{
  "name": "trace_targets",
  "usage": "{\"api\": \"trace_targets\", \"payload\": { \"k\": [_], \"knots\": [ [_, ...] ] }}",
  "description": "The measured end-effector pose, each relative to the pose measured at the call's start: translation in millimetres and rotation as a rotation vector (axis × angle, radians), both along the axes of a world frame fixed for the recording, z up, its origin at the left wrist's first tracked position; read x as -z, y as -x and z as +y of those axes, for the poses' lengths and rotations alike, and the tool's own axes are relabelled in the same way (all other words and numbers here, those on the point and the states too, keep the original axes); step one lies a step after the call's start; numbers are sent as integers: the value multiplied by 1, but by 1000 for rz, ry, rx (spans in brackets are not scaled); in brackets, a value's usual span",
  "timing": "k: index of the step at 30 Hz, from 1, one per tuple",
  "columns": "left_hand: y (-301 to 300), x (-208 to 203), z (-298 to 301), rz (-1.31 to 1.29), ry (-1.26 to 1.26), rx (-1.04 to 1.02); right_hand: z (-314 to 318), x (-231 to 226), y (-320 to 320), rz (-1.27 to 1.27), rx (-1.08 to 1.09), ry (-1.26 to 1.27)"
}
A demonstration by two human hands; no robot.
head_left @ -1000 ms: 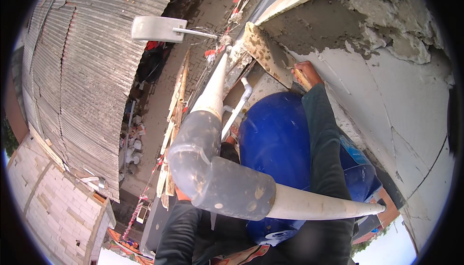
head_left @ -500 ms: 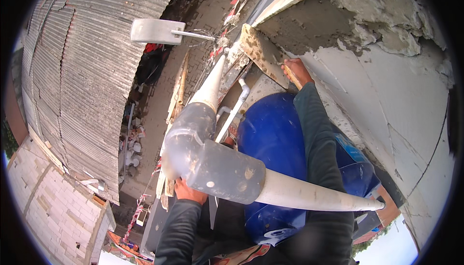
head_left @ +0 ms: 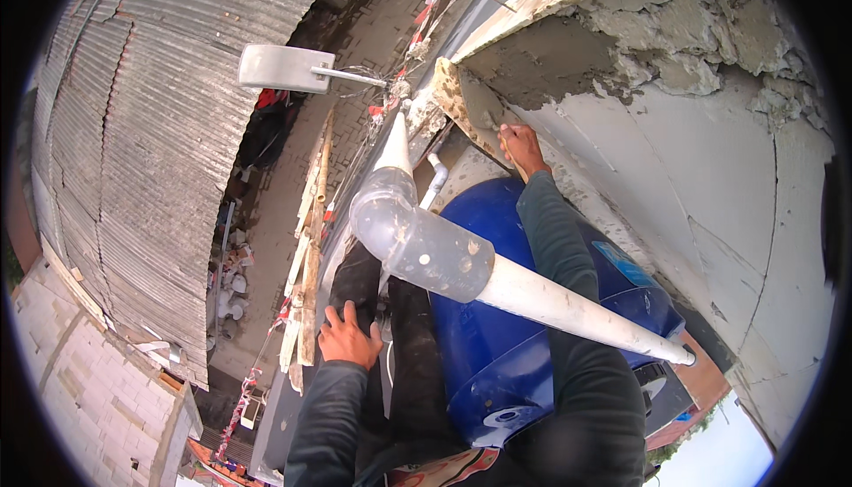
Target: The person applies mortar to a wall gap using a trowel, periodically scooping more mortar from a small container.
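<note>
**Wooden-handled tool [head_left: 518,168] being gripped beside spattered board [head_left: 451,89]**

The tool is being held in the closed right hand [head_left: 525,147], its long axis slanting up-left toward the board; its handle is showing pale, its working end indistinct. The left hand [head_left: 350,341], spread and apparently empty, is being held farther away, by a trouser leg [head_left: 356,276].

Bright, diffuse daylight | sky [head_left: 723,443] washed out, lower right | soft sheen on blue drum [head_left: 497,349], centre | deep shadow beside corrugated roof [head_left: 169,132], upper left | straight edges bowed toward black fisheye surround
</note>
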State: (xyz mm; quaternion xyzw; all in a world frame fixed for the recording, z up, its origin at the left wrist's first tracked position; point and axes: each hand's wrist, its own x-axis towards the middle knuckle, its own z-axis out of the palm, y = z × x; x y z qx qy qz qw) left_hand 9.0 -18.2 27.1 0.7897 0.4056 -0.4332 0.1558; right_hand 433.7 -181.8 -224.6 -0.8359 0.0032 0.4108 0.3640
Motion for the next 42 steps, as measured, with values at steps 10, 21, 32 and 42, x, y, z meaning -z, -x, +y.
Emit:
{"api": "trace_targets", "payload": {
  "k": [10,21,32,42],
  "knots": [
    [7,3,3,-39,-15,1,13,-26,17,-46,78,-19],
    [10,4,-4,-114,-131,54,6,-48,23,-72,73,-69],
    [13,5,-6,-112,-143,46,-3,-75,28,-92,83,-94],
    [16,5,-5,-113,-121,10,-7,-107,36,-108,133,-170]
  ]
}}
